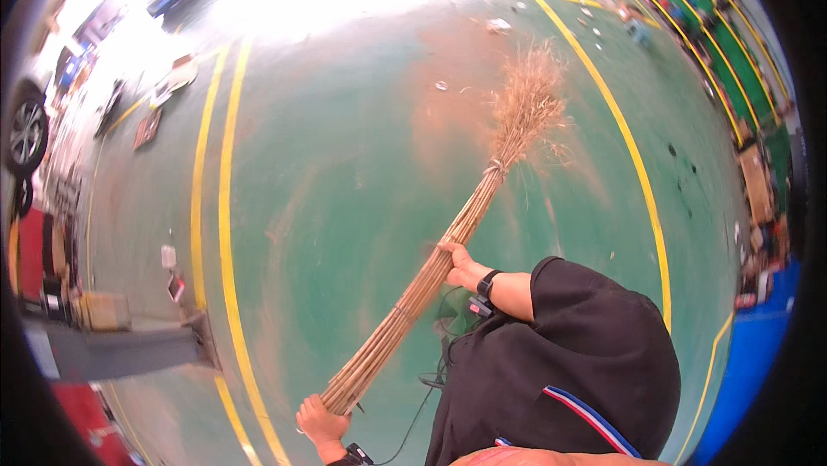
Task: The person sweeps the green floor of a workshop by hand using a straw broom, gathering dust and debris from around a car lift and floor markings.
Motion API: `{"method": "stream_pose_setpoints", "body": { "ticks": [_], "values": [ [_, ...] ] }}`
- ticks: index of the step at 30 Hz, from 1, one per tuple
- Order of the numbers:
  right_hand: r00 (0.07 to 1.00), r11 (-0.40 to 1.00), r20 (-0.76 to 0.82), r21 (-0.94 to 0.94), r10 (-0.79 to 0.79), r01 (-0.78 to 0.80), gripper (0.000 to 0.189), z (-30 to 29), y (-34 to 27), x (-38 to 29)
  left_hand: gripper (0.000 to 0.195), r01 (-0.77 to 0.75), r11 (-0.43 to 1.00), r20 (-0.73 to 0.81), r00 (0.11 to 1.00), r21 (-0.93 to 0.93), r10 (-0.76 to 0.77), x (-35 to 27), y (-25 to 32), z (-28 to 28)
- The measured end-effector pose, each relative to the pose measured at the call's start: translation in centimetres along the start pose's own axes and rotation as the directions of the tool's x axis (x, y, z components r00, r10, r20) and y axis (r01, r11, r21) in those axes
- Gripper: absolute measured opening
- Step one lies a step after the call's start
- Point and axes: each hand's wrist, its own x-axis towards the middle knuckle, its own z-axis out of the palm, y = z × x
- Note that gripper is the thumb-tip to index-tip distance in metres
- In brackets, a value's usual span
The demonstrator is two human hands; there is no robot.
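Observation:
A long bundled-stalk broom (395, 319) runs slantwise across the view. My left hand (323, 419) is wrapped around the end of its handle at lower left. Farther up the stalks, my right hand (457, 264) grips the middle of the handle, its fingers partly hidden behind it. The broom's frayed straw head (530, 101) points away from me, over reddish-brown dust (446, 78) on the green floor (336, 207). A binding (496, 167) ties the stalks below the head. Black bands sit on both wrists, with a thin cable (413, 424) hanging near them.
Yellow lines (225, 207) mark the floor on both sides. Litter (499, 25) lies beyond the broom head. At left are a grey beam-like object (123, 350), a cardboard box (103, 311) and a car wheel (27, 127). Green shelving (704, 20) stands at upper right.

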Motion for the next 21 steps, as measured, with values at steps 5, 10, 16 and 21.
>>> {"method": "stream_pose_setpoints", "body": {
  "ticks": [5,10,16,21],
  "values": [
    [0.990,0.959,-0.121,0.264,-0.076,0.106,0.025,-0.1,2.5,1.4,0.057,-0.212,0.977,0.011,0.977,0.011,0.212,10.2,-5.0,-2.3],
    [0.964,0.888,-0.258,0.427,-0.062,0.172,0.027,-0.5,6.3,3.8,0.053,-0.407,0.912,0.037,0.913,0.053,0.406,19.4,-7.9,-4.7],
    [0.933,0.728,-0.327,0.602,-0.149,0.328,0.027,3.5,8.1,5.7,0.049,-0.620,0.774,0.056,0.783,0.128,0.619,34.3,-6.6,-9.7],
    [0.931,0.612,-0.343,0.713,-0.123,0.343,0.038,9.0,8.7,8.9,0.048,-0.748,0.637,0.099,0.659,0.188,0.746,45.8,-4.9,-14.0]
  ]
}}
